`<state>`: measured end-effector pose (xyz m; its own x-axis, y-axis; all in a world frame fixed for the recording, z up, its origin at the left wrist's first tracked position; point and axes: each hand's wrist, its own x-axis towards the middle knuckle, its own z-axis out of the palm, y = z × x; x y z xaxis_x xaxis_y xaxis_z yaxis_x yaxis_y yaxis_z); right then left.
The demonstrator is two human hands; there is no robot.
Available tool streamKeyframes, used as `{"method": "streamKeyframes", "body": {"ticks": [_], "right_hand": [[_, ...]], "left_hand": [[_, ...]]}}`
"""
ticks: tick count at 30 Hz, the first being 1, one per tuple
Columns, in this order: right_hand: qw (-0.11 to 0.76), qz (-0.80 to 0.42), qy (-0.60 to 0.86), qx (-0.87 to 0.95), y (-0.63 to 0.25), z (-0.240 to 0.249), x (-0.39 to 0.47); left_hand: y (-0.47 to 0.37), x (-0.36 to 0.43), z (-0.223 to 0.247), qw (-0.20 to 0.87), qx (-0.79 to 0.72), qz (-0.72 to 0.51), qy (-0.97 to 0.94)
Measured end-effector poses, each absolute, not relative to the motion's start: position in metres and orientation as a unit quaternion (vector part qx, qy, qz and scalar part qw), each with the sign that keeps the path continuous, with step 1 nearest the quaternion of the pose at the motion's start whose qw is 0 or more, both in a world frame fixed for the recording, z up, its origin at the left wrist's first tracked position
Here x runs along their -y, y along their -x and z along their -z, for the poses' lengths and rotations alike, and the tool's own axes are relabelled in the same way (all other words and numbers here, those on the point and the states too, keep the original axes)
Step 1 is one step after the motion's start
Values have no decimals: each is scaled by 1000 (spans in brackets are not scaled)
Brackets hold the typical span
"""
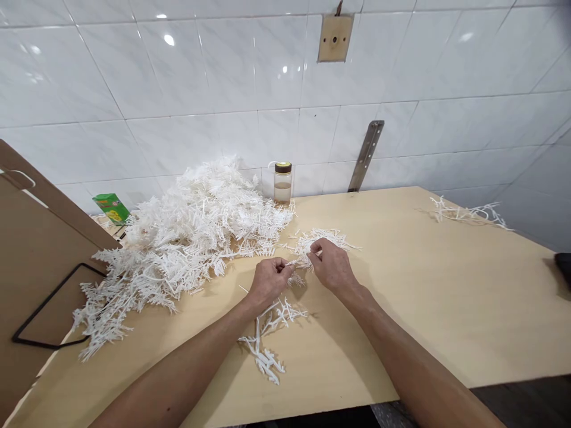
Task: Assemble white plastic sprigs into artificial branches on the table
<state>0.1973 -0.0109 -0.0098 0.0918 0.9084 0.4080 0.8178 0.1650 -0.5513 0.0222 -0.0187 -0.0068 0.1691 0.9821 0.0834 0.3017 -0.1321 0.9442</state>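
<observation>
Near the middle of the wooden table (446, 285), my left hand (270, 279) pinches a thin white branching plastic sprig (291, 262) between thumb and fingers. My right hand (332, 264) is just to its right, thumb and fingertips drawn together; whatever lies between them is too small to make out. Behind and partly under the right hand is a small pile of white sprigs (330, 236). A few larger white branched pieces (261, 348) lie below my left hand, close to the forearm. To the left spreads a big heap of white branching pieces (200, 214).
Against the tiled wall stand a lidded jar (282, 183) of liquid and a metal bracket (366, 156). A green carton (112, 208) and a brown board (27, 238) with a black wire frame (44, 343) are left. White strands (468, 212) lie far right, a dark object (562, 266) at the edge.
</observation>
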Motion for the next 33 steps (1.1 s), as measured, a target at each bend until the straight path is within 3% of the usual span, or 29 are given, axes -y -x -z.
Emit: {"method": "streamKeyframes", "body": {"ticks": [7,20,26,29,33], "right_hand": [[380,-184,502,755,-193,-1,18],[269,-58,533,800,-185,2,20],[364,-11,617,698,-207,10,7],[409,-57,647,640,-213,7,6],[415,-228,609,637,-206,-2,14]], "left_hand": [[-22,20,6,448,-499,-387,-632],[-21,19,8,446,-482,-379,-652],[-19,15,5,509,-447,-437,-592],[-17,10,4,553,-441,-455,-541],[-16,7,4,576,-433,-458,-520]]}}
